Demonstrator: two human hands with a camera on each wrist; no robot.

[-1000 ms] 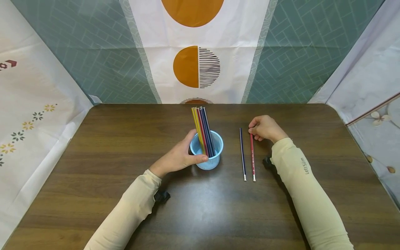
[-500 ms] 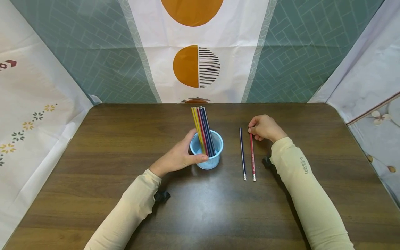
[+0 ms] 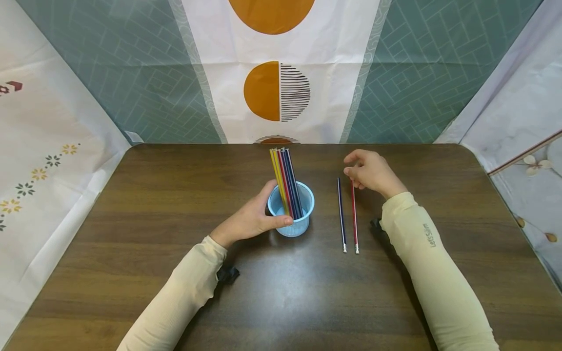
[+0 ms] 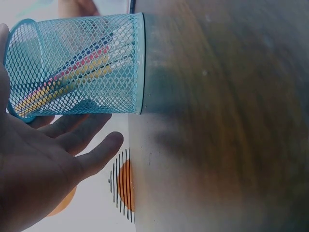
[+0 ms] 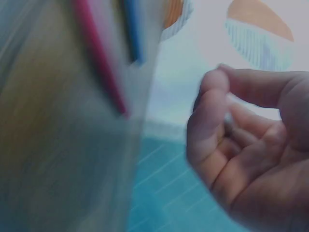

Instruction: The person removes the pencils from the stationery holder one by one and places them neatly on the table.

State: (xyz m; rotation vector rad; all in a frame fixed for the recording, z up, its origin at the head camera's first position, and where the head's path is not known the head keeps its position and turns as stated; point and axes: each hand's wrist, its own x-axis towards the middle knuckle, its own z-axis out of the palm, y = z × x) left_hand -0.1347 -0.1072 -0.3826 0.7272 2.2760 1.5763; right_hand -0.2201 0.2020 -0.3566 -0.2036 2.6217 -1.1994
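My left hand (image 3: 252, 219) holds a light-blue mesh pencil cup (image 3: 300, 228) by its upper part, thumb across the near side. Yellow, red and dark-blue pencils (image 3: 286, 180) lean in the cup; the left wrist view shows them through the mesh wall (image 4: 120, 67). On the table to the right lie a dark-blue pencil (image 3: 341, 214) and a red pencil (image 3: 354, 219), nearly parallel, metal ends towards me. My right hand (image 3: 373, 170) hovers above the far end of the red pencil, fingers loosely bent. In the right wrist view, the red pencil's tip (image 5: 123, 108) is apart from the fingers.
The brown wooden table (image 3: 281, 302) spans the scene. Behind it hangs a green and white cloth (image 3: 325, 97) with orange circles. White patterned cloths (image 3: 57, 204) stand at both sides.
My right hand has let go of the red pencil's far end and risen slightly away. The left hand and the cup stay in place.
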